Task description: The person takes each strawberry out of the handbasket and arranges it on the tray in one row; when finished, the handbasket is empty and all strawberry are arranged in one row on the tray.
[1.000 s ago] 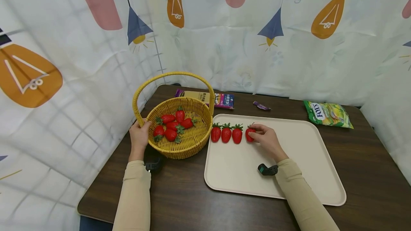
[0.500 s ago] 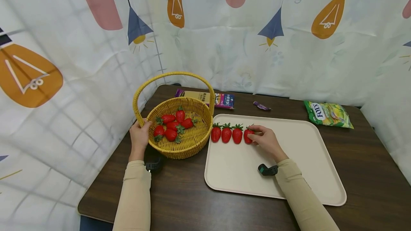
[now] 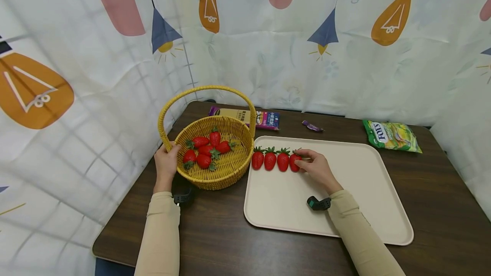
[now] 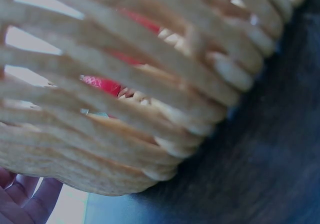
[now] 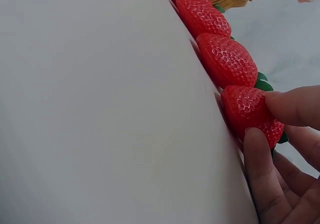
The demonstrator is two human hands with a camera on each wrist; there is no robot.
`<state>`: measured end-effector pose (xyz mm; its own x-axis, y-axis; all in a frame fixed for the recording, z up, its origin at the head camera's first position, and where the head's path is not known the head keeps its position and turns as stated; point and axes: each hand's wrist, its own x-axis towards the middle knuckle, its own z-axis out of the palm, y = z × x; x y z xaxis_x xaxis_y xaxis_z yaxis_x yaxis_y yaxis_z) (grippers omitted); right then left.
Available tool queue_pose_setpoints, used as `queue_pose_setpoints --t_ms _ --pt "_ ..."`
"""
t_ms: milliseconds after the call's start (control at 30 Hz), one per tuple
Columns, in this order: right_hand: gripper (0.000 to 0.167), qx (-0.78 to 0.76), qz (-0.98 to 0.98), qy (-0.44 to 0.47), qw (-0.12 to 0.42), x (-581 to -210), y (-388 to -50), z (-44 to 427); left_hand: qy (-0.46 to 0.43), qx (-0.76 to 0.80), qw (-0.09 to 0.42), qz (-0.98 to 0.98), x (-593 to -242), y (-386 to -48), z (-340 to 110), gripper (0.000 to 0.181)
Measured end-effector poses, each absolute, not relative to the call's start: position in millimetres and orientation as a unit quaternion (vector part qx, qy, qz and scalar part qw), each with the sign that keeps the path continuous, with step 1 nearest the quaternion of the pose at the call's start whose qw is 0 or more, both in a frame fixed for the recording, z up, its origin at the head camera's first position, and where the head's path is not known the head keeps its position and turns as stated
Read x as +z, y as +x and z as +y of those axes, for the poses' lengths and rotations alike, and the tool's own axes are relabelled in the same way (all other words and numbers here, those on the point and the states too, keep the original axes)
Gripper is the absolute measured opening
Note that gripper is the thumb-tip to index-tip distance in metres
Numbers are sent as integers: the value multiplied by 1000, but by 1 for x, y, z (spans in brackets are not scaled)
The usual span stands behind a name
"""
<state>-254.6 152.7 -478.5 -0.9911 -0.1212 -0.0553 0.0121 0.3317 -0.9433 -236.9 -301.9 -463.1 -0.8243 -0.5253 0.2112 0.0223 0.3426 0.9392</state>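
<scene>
**Pinched at the end of the line: right grip on the fourth strawberry!**

Nearest, the sleeves stretched over the desk. Then the big moment: the right grip held that fruit between thumb and fingers above the tray. A tidy placement, I judged, called for a light pinch on its flanks, leaves aimed at the far edge, and a soft nudge so its neighbours stayed put. The fruit sat right at the fingertips, left of the hand, just beside three lined-up strawberries; actual contact was too close to call. Further left, the left grip clasped the basket by its rim, loose strawberries inside. Beyond lay a long packet, a purple wrapper and a green bag, with the patterned curtain behind.
</scene>
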Motion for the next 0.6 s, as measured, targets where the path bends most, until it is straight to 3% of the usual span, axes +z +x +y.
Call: queue_pose_setpoints --t_ms 300,600 --pt "36 -567 821 -23 60 -478 -256 153 155 -550 261 -778 -462 -237 -301 19" --pt "28 -600 798 59 21 -476 -256 156 165 -557 248 -775 -463 -237 -301 16"
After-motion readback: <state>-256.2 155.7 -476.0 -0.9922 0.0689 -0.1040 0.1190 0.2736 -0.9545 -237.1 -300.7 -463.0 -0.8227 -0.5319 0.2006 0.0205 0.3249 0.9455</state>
